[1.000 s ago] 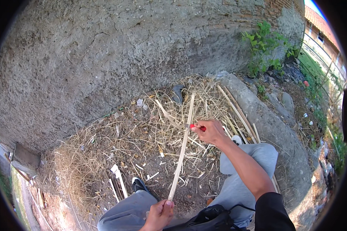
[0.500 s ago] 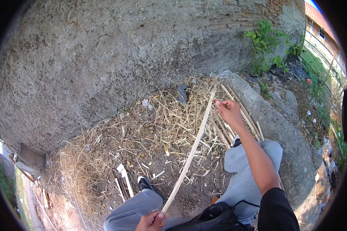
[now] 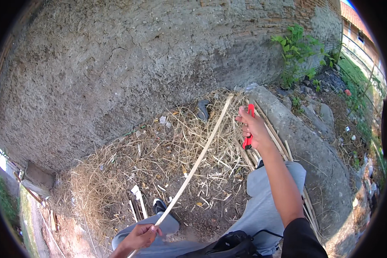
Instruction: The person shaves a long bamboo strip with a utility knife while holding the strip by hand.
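A long, pale bamboo strip (image 3: 194,167) slants up from my lap toward the wall. My left hand (image 3: 141,236) is closed round its lower end, low in the view. My right hand (image 3: 257,131) grips a red box cutter (image 3: 247,143) with its blade (image 3: 251,99) pointing away from me. The cutter is just right of the strip's far end and apart from it. Part of its handle is hidden by my fingers.
Straw and shavings (image 3: 101,189) cover the ground. More strips (image 3: 276,136) lean by a big rock (image 3: 305,142) on the right, and a few lie near my left shoe (image 3: 159,205). A rough wall (image 3: 137,64) rises ahead, with a leafy plant (image 3: 294,51) beside it.
My left hand has shifted left and slightly up, and the strip has swung left with it. My right hand has turned, bringing the red cutter into plain sight, farther from the strip.
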The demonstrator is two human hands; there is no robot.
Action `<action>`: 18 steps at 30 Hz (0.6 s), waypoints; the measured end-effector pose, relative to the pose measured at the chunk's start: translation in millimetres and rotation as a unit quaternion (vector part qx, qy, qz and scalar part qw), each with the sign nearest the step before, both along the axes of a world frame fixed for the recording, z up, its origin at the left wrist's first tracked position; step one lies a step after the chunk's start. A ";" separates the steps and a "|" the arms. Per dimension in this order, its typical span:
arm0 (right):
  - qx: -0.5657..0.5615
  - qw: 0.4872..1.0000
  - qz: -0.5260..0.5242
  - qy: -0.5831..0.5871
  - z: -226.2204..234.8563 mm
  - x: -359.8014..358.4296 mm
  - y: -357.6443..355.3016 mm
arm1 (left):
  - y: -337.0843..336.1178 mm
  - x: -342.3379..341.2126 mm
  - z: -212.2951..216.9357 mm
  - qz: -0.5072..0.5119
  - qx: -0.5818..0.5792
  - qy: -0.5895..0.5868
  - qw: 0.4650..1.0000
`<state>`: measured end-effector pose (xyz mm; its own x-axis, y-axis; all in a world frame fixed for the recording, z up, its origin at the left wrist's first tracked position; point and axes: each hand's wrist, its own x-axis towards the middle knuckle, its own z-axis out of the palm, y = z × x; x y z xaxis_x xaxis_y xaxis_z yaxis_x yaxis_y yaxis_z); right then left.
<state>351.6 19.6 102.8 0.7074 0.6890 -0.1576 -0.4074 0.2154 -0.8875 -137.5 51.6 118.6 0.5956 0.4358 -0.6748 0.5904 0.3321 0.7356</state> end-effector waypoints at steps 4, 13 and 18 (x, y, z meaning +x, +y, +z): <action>0.008 0.999 0.040 0.027 5.1 -8.3 3.9 | 40.4 3.5 11.8 -0.069 -0.029 0.025 0.997; 0.168 0.976 -0.088 0.104 23.3 17.1 -0.4 | 77.5 77.0 43.0 -0.039 0.613 -0.011 0.789; 0.236 0.952 -0.131 0.148 24.6 34.1 -3.6 | 73.4 113.2 32.8 0.017 0.750 -0.018 0.661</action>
